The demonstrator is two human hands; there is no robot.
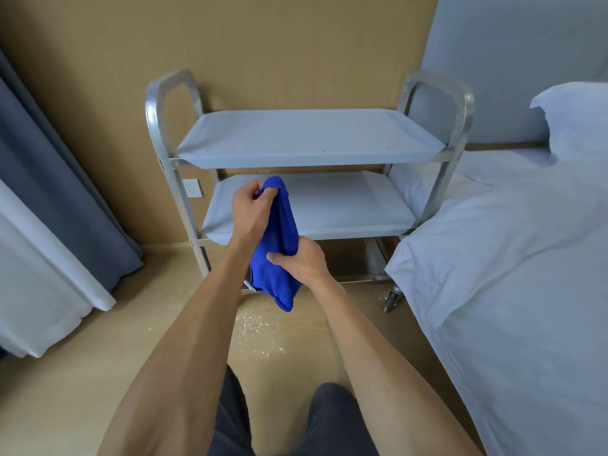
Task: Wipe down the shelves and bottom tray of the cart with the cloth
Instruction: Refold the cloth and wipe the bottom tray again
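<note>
A metal cart stands against the wall with a pale top shelf and a middle shelf. Its bottom tray is mostly hidden behind the shelves and my arms. In front of the middle shelf hangs a blue cloth, bunched lengthwise. My left hand pinches its upper end. My right hand grips it lower down, and the cloth's tail dangles below that hand. Both hands are held off the cart.
A bed with white sheets presses close on the cart's right side, with a pillow at the back. Grey and white curtains hang at the left. White specks lie scattered on the floor before the cart. A wall socket sits behind it.
</note>
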